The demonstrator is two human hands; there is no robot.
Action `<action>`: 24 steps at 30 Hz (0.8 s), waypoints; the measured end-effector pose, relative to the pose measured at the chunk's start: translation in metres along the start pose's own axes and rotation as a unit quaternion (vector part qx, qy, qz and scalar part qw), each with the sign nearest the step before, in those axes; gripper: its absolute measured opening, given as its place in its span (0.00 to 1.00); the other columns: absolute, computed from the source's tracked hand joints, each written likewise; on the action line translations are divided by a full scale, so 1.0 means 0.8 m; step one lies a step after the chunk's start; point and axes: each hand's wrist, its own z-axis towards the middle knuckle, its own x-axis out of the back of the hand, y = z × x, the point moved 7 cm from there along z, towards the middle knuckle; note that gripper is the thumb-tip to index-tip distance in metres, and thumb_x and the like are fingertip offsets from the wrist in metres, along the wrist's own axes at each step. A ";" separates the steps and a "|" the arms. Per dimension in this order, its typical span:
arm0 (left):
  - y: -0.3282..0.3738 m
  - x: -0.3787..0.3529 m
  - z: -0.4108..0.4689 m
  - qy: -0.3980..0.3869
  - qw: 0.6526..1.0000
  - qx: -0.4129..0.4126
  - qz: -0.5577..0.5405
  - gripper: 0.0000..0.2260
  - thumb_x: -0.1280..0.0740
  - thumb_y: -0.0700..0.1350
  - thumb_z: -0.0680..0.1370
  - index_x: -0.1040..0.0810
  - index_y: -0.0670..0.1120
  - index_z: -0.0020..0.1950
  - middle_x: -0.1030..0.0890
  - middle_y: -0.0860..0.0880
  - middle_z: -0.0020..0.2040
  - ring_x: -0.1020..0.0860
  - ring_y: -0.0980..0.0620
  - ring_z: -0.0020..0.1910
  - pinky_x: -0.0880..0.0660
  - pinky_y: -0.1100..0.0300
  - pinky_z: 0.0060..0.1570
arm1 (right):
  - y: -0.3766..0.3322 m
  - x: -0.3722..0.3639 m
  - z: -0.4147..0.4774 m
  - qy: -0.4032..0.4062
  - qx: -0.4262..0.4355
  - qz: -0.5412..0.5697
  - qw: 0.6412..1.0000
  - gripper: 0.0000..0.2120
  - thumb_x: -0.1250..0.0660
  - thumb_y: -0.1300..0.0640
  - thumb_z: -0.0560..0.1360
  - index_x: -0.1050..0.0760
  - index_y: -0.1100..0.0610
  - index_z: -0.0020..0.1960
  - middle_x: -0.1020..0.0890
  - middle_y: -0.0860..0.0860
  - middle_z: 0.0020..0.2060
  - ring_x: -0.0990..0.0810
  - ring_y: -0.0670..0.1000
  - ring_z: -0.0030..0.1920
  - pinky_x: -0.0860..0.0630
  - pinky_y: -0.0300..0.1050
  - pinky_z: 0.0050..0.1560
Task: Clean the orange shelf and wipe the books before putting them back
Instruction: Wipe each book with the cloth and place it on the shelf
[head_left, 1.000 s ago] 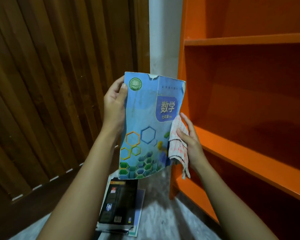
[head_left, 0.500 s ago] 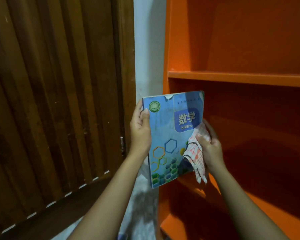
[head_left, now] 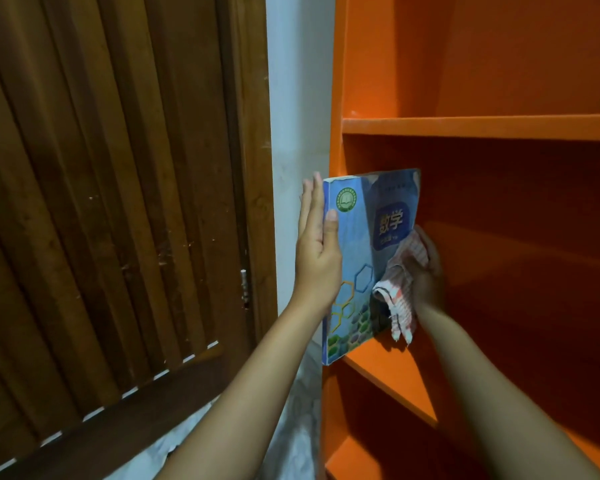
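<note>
Book (head_left: pixel 357 258): blue, with hexagons low on the cover and a round green badge near the top. It is held upright, cover towards the camera, at the left front edge of the orange shelf (head_left: pixel 336 98), between the two hands.

The left hand (head_left: pixel 317 261) pinches it at the spine. The thumb (head_left: pixel 330 230) lies flat on the cover just below the badge. The fingers (head_left: pixel 310 202) run straight up behind the spine, close together, with their tips near the book's top corner.

Right of those fingers, across the cover, the right hand (head_left: pixel 426 278) sits in shadow inside the shelf. Its fingers are curled over a red-and-white checked cloth (head_left: pixel 400 292) and hold it against the right half of the cover, just under the dark blue title patch. The cloth is bunched beneath these fingers, and its loose end hangs below them, past the book's lower right edge. The top right corner of the cover bends slightly back.

Above both sets of fingers the upper board (head_left: pixel 465 128) crosses the shelf. Below them is the lower board (head_left: pixel 395 379). The book's bottom corner overlaps this board's front edge, but I cannot tell whether it rests there.

Left of the left fingers is a strip of white wall (head_left: pixel 298 98), then a dark brown slatted door (head_left: pixel 118 202). Under the forearms lies a pale mottled floor (head_left: pixel 300 438).
</note>
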 end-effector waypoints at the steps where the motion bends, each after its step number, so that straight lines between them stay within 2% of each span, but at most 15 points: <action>1: 0.000 -0.003 0.000 -0.003 1.000 0.003 -0.001 0.21 0.47 0.44 0.83 0.48 0.58 0.73 0.48 0.56 0.77 0.49 0.57 0.76 0.38 0.64 0.70 | 0.000 0.000 0.001 -0.003 0.000 0.000 1.000 0.23 0.40 0.70 0.76 0.33 0.52 0.67 0.28 0.50 0.63 0.29 0.49 0.63 0.28 0.36 0.57; 3: 0.000 -0.008 0.001 -0.004 1.000 0.004 0.013 0.21 0.47 0.43 0.83 0.48 0.54 0.75 0.48 0.54 0.77 0.48 0.58 0.76 0.41 0.77 0.64 | 0.003 0.000 0.005 -0.006 0.001 -0.003 1.000 0.23 0.41 0.69 0.77 0.34 0.52 0.68 0.29 0.52 0.66 0.30 0.49 0.64 0.28 0.33 0.55; 4: -0.002 -0.010 0.002 -0.002 1.000 0.002 0.014 0.21 0.47 0.43 0.83 0.48 0.53 0.76 0.47 0.54 0.77 0.48 0.58 0.76 0.42 0.78 0.64 | 0.005 0.000 0.006 -0.010 -0.002 -0.008 1.000 0.23 0.41 0.68 0.77 0.34 0.51 0.69 0.30 0.52 0.68 0.30 0.50 0.65 0.28 0.38 0.59; 6: -0.005 -0.012 0.003 0.001 1.000 -0.002 0.002 0.22 0.47 0.43 0.83 0.48 0.55 0.75 0.44 0.58 0.75 0.44 0.57 0.75 0.40 0.68 0.69 | 0.009 -0.001 0.007 -0.019 -0.005 -0.018 1.000 0.23 0.41 0.66 0.78 0.34 0.49 0.69 0.31 0.53 0.70 0.32 0.52 0.69 0.31 0.48 0.65; 8: -0.006 -0.014 0.002 0.002 1.000 0.006 -0.028 0.22 0.47 0.43 0.83 0.48 0.59 0.73 0.41 0.61 0.71 0.39 0.57 0.73 0.34 0.55 0.70 | 0.010 -0.002 0.006 -0.017 -0.014 -0.029 0.999 0.23 0.42 0.66 0.79 0.34 0.51 0.71 0.32 0.52 0.71 0.33 0.52 0.70 0.33 0.51 0.67; 10: -0.004 -0.017 0.001 0.014 0.999 0.007 -0.035 0.22 0.46 0.42 0.83 0.47 0.59 0.74 0.40 0.61 0.71 0.37 0.59 0.72 0.33 0.54 0.69 | 0.009 -0.001 0.007 -0.015 -0.016 -0.031 0.999 0.22 0.42 0.66 0.79 0.35 0.52 0.71 0.32 0.52 0.71 0.33 0.52 0.70 0.33 0.52 0.68; 14: 0.001 -0.019 0.000 0.040 0.998 0.005 -0.038 0.22 0.47 0.40 0.83 0.45 0.51 0.76 0.39 0.61 0.69 0.38 0.68 0.67 0.34 0.70 0.65 | 0.002 0.002 0.012 -0.029 -0.015 -0.036 0.999 0.22 0.43 0.66 0.79 0.34 0.54 0.71 0.30 0.50 0.68 0.30 0.49 0.65 0.28 0.42 0.58; 18: 0.002 -0.019 -0.001 0.048 0.998 0.001 -0.039 0.21 0.47 0.41 0.83 0.45 0.50 0.76 0.39 0.61 0.69 0.37 0.66 0.68 0.34 0.70 0.65 | 0.004 0.009 0.016 -0.023 -0.007 -0.050 0.998 0.22 0.43 0.67 0.78 0.33 0.53 0.70 0.30 0.52 0.69 0.31 0.52 0.68 0.31 0.52 0.67; 20: 0.002 -0.019 -0.001 0.045 0.998 0.000 -0.039 0.21 0.47 0.41 0.83 0.45 0.50 0.76 0.39 0.61 0.69 0.37 0.67 0.67 0.33 0.67 0.66 | 0.005 0.007 0.013 -0.020 -0.011 -0.048 0.999 0.22 0.43 0.65 0.79 0.34 0.52 0.71 0.31 0.51 0.69 0.31 0.51 0.68 0.31 0.50 0.65; 23: -0.002 -0.015 0.000 0.036 0.999 -0.012 -0.011 0.21 0.47 0.40 0.83 0.45 0.50 0.76 0.39 0.61 0.69 0.36 0.75 0.63 0.33 0.72 0.62 | 0.006 0.001 0.008 -0.010 -0.011 -0.053 0.998 0.22 0.44 0.65 0.80 0.36 0.52 0.72 0.34 0.49 0.71 0.35 0.47 0.69 0.33 0.42 0.64; 24: -0.002 -0.014 0.001 0.031 0.999 -0.022 0.004 0.21 0.47 0.40 0.83 0.45 0.50 0.76 0.39 0.61 0.69 0.36 0.74 0.64 0.33 0.72 0.62 | 0.007 0.000 0.007 -0.002 -0.008 -0.053 0.999 0.23 0.43 0.66 0.79 0.36 0.54 0.73 0.35 0.50 0.72 0.36 0.47 0.70 0.34 0.38 0.64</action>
